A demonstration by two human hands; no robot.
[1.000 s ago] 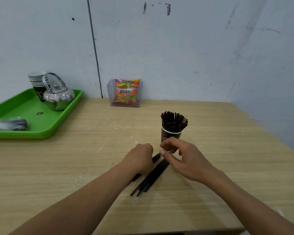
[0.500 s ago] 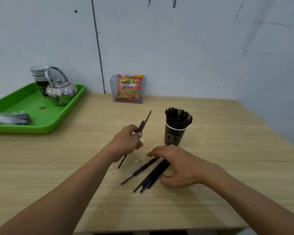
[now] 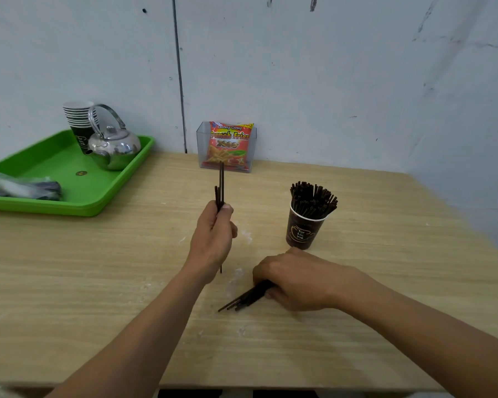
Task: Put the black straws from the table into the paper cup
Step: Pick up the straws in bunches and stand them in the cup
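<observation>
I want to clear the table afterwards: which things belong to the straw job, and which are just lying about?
Job: paper cup; upright straws in the left hand; flat straws gripped by the right hand.
Lying about: green tray, kettle, stack of cups, snack packet, clear box.

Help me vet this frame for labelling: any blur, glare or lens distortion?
Head view: soft, even light, only a faint shadow under the right hand; bright glints on the kettle; the wide lens bends the wall seam; the table smears at its right edge, yet the straws in the left hand are sharp.
</observation>
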